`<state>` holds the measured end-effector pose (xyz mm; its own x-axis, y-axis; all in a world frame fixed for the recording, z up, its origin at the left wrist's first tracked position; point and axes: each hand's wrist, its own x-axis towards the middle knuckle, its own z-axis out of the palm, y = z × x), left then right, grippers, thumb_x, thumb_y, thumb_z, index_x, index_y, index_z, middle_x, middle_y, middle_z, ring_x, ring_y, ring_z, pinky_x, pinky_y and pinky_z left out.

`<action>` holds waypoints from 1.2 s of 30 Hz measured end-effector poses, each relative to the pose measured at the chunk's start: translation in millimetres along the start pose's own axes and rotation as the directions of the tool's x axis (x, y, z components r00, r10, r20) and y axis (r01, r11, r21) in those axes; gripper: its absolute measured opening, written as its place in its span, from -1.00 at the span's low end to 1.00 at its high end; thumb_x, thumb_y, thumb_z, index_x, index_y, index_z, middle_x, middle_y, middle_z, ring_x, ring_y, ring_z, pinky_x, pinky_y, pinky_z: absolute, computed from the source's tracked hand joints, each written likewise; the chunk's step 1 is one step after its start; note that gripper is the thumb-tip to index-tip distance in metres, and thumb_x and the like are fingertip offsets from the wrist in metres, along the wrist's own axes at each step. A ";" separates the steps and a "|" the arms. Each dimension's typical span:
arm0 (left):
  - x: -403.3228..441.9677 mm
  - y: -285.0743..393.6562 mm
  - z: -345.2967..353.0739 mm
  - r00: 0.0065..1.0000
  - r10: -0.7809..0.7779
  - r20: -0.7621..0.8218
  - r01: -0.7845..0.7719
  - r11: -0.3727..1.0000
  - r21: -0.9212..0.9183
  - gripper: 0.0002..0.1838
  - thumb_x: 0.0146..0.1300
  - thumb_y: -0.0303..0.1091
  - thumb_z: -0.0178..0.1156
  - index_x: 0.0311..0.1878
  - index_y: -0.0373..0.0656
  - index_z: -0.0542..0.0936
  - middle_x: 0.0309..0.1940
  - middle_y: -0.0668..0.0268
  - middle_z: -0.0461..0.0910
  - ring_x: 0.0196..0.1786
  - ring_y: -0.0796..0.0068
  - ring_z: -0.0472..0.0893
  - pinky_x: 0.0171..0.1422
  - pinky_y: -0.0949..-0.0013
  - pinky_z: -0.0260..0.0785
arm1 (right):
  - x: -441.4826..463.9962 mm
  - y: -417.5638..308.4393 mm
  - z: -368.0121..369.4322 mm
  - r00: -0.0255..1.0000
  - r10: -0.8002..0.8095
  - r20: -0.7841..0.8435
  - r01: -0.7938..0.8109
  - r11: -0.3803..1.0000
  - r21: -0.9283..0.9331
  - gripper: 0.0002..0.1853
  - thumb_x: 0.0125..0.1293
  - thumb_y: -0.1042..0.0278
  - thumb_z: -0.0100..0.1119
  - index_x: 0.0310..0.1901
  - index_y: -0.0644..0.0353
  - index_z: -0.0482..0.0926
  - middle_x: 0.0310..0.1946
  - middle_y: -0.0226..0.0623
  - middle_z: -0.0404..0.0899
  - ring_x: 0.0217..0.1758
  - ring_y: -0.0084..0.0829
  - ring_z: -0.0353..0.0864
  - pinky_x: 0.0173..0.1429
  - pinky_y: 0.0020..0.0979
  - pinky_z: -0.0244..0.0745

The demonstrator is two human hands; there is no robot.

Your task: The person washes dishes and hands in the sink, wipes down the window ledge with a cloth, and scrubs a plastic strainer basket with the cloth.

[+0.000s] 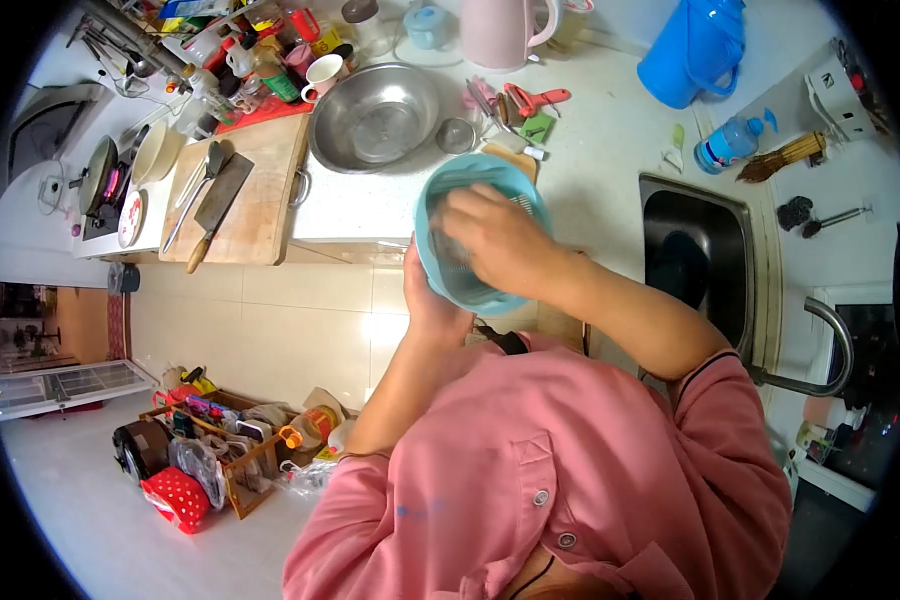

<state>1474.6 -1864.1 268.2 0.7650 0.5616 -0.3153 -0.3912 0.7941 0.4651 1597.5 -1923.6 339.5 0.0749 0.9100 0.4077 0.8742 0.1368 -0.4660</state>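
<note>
A light-blue plastic basin (pixel 432 262) with slotted walls, like a colander, is held at the counter's front edge. From below and on its left side, my left hand (pixel 432 295) grips it. My right hand (pixel 495 235) reaches down into it with curled fingers, slightly blurred. Whatever those fingers hold is hidden, and the contents of the basin cannot be made out. Just behind the basin lies a small wooden board (pixel 515 160), partly covered by its rim. A wide steel bowl (pixel 375 118) stands to the left on the counter.
On the left, a cutting board (pixel 260 215) carries a cleaver (pixel 225 190) and a spoon (pixel 198 190). A red-handled peeler (pixel 538 98) lies behind the basin. To the right are a sink (pixel 695 290), a blue jug (pixel 685 60) and a soap bottle (pixel 727 145). Bottles crowd the back left.
</note>
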 end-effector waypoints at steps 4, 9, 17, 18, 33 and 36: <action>-7.7 13.0 11.5 0.999 -0.042 -0.019 0.044 0.995 0.094 -0.31 0.41 0.28 -0.25 0.35 -0.03 0.37 0.27 0.20 0.44 0.27 0.21 0.48 0.34 0.11 0.38 | -12.9 0.7 3.2 0.984 -0.071 0.166 0.043 0.985 0.164 -0.69 -0.04 0.53 0.27 -0.17 0.22 0.58 -0.17 -0.20 0.53 -0.04 -0.08 0.55 0.04 -0.17 0.50; 0.4 6.9 3.1 1.000 -0.006 -0.023 0.007 1.000 0.030 -0.32 0.41 0.25 -0.23 0.35 -0.06 0.37 0.29 0.19 0.42 0.28 0.19 0.47 0.34 0.07 0.38 | -1.1 15.7 3.9 0.993 0.117 -0.026 -0.120 0.985 -0.127 -0.69 -0.05 0.50 0.34 -0.20 0.22 0.55 -0.22 -0.18 0.52 -0.11 -0.10 0.57 -0.05 -0.14 0.52; 1.8 12.4 5.3 0.999 -0.021 0.043 0.023 0.999 -0.027 -0.36 0.44 0.20 -0.23 0.36 -0.06 0.37 0.29 0.23 0.44 0.29 0.21 0.46 0.36 0.08 0.35 | 1.9 14.6 14.2 0.986 0.164 -0.007 -0.161 0.959 -0.234 -0.62 -0.03 0.56 0.23 -0.09 0.21 0.55 -0.21 -0.14 0.52 -0.12 -0.06 0.58 -0.05 -0.11 0.52; 1.0 11.1 9.0 0.999 -0.005 0.052 0.007 0.999 -0.042 -0.36 0.45 0.19 -0.23 0.37 -0.06 0.37 0.30 0.23 0.43 0.30 0.21 0.45 0.37 0.08 0.34 | 1.7 13.2 14.7 0.987 0.162 -0.012 -0.161 0.967 -0.198 -0.63 -0.03 0.57 0.22 -0.08 0.23 0.55 -0.20 -0.14 0.52 -0.11 -0.06 0.57 -0.03 -0.10 0.51; -3.4 20.6 15.1 1.000 -0.002 -0.028 0.003 0.999 0.051 -0.33 0.41 0.20 -0.24 0.35 -0.08 0.38 0.29 0.22 0.44 0.31 0.19 0.46 0.39 0.06 0.33 | 10.6 2.6 21.5 0.980 0.162 0.112 -0.087 0.866 -0.492 -0.77 0.05 0.46 0.20 -0.23 0.34 0.62 -0.24 -0.04 0.58 -0.12 -0.16 0.62 -0.17 -0.26 0.64; -0.6 21.5 0.0 1.000 -0.005 0.000 0.005 0.999 0.052 -0.33 0.40 0.21 -0.23 0.33 -0.09 0.39 0.26 0.20 0.47 0.26 0.20 0.49 0.35 0.07 0.36 | 10.4 1.3 14.8 0.954 0.174 0.243 -0.108 0.959 -0.261 -0.76 -0.01 0.44 0.23 -0.27 0.35 0.63 -0.32 0.01 0.64 -0.24 -0.11 0.67 -0.16 -0.18 0.62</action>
<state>1465.7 -1847.3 278.4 0.7665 0.5581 -0.3178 -0.3608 0.7836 0.5058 1592.3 -1908.2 331.5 0.1068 0.9873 0.1176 0.9558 -0.0693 -0.2858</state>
